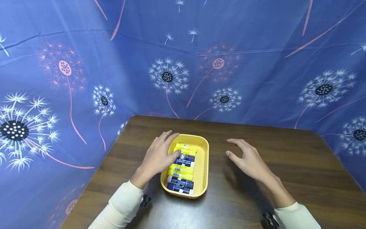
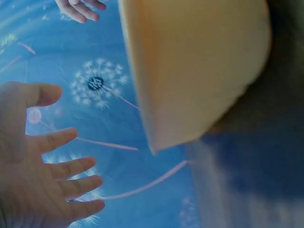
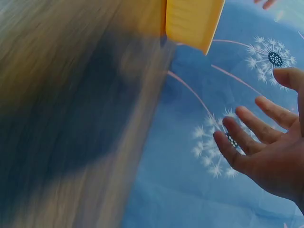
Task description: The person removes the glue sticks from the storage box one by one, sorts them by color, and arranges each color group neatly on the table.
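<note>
A yellow tray [image 1: 203, 165] with raised walls stands on the table, and a row of yellow and dark blue glue sticks [image 1: 180, 171] lies along its left side. My left hand [image 1: 160, 156] hovers at the tray's left edge, its thumb overlapping the glue sticks in the head view. In the left wrist view that hand [image 2: 52, 175] has its fingers spread, apart from the tray wall [image 2: 204, 66]. To the right of the tray, my right hand [image 1: 251, 160] is held above the table, fingers loosely extended and holding nothing. The right wrist view shows its fingers [image 3: 256, 126] apart from the tray [image 3: 192, 23].
The brown wooden table [image 1: 308, 171] reaches back to a blue curtain [image 1: 257, 73] printed with dandelions, which also hangs along the left side. A small black device [image 1: 145, 201] sits at the left wrist and another black device [image 1: 270, 219] at the right wrist.
</note>
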A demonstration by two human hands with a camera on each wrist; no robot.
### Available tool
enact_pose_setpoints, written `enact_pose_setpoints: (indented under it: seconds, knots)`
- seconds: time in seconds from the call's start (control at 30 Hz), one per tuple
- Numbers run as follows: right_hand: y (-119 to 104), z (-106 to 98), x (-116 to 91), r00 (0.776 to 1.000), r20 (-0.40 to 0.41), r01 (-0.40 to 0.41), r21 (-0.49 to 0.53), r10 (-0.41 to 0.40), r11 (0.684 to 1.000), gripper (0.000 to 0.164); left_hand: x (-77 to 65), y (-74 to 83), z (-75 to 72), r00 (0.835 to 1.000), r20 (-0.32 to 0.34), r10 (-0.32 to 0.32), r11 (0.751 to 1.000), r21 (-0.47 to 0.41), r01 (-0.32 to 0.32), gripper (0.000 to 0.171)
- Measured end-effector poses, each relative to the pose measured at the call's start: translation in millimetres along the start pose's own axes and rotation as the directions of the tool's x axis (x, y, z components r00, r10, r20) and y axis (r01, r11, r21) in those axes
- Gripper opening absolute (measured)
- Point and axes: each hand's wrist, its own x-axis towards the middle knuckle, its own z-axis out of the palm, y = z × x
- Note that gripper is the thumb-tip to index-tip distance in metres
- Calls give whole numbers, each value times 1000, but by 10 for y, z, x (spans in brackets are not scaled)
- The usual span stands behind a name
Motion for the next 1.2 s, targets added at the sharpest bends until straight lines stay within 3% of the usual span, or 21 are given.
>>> enact_pose_setpoints:
  seconds: [0.17,0.3,0.5,0.8,0.93,1.2]
  knots:
    - [-35,89,123,1000,1,13,77,-13,997,42,12,-145,67,995,41,-87,988,-126,92,61]
    - [-64,148,196,1000,16,-9,131,7,991,40,47,-283,139,992,75,-100,960,-256,116,56]
    - [-105,185,255,998,45,-44,191,36,981,39,93,-452,233,988,130,-88,885,-445,138,47]
    - [-162,225,323,997,71,-56,234,41,971,38,115,-614,364,965,225,-136,780,-576,244,46]
    - [-178,250,335,996,77,-54,246,36,968,37,103,-650,387,963,240,-126,767,-592,248,47]
    - [-231,332,437,996,89,-58,308,32,950,36,72,-758,400,969,233,-83,786,-582,207,48]
